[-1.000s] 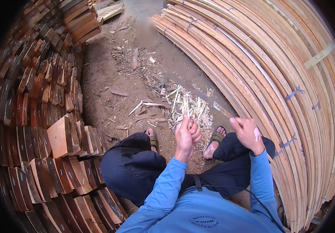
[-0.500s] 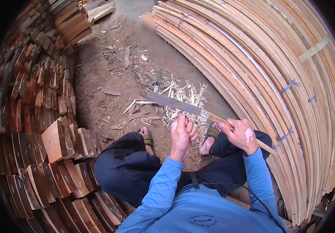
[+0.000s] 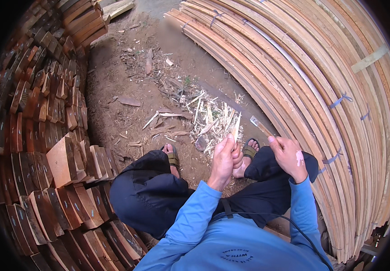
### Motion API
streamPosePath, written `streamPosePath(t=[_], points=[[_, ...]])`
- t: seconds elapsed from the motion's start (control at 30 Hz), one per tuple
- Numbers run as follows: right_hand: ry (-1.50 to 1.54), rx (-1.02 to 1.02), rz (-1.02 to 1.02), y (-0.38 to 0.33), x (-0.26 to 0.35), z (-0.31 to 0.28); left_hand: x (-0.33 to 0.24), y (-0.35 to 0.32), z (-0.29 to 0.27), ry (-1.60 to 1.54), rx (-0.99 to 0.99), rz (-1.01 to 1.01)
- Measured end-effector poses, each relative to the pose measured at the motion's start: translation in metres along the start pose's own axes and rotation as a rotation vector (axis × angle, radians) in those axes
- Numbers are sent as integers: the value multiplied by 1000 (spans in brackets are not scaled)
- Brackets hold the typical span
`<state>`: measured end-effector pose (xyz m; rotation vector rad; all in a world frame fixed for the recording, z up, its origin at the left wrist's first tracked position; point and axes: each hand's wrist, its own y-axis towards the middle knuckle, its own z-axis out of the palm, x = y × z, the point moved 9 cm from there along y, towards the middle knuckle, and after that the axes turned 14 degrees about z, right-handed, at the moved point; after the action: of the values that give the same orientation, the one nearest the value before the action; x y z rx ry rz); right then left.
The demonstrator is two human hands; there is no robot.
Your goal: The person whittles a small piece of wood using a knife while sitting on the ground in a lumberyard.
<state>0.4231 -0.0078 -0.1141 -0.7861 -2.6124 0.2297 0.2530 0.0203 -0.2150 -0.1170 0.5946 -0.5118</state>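
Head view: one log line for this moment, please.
left hand: grips thin pale wooden splint | right hand: holds long knife | pale shavings on dirt

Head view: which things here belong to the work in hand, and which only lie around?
In hand:
left hand holding thin wood strip
right hand gripping blade
wood shavings by the feet

Lying about:
stacked wood blocks
bundled long slats

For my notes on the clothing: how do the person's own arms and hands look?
Both arms wear long bright blue sleeves reaching the wrists. The left hand and right hand are bare, without gloves. A pale patch, perhaps a plaster, marks the back of the right hand. A thin black cable runs beside the right sleeve.
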Motion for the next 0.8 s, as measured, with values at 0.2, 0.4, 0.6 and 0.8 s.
streamPosePath(t=[0.2,0.4,0.6,0.8], points=[[53,-63,80,3,-27,-2,3,2,-9,-97,-91,-29],[-22,187,5,-15,-13,17,-2,13,-24,-114,-154,19],[-14,35,53,9,-20,20,5,-11,23,11,55,-71],[38,11,29,2,-17,9,-11,9,-23,178,-128,77]])
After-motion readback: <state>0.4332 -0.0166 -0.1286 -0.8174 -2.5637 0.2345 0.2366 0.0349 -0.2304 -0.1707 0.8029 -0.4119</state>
